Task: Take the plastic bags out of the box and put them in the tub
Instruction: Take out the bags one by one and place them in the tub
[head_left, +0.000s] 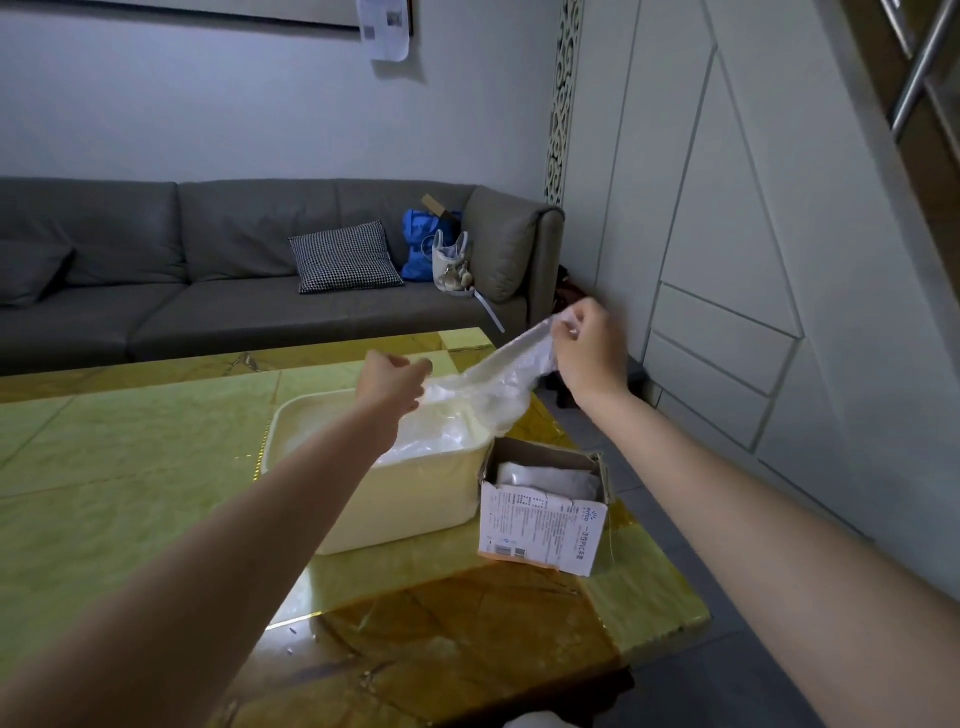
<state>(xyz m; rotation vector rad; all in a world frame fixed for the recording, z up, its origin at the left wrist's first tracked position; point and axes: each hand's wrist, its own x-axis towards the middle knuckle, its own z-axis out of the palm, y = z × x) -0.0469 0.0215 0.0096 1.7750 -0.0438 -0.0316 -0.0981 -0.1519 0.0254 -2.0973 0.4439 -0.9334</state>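
Observation:
A clear plastic bag (496, 379) is stretched in the air between my two hands. My right hand (589, 348) pinches its upper end, up and to the right of the tub. My left hand (395, 382) grips its lower end above the tub's far rim. The cream tub (415, 499) sits on the table and has clear plastic bags (436, 436) heaped in its right half. To its right stands the torn-open white cardboard box (543, 525), with more folded bags (545, 480) inside.
The glossy yellow-green and brown table (156, 467) ends close to the right of the box, with grey floor (727, 649) beyond. Behind it runs a grey sofa (208, 270) bearing a checked cushion (345, 257) and bags (436, 249). White panelled cabinets (753, 260) fill the right.

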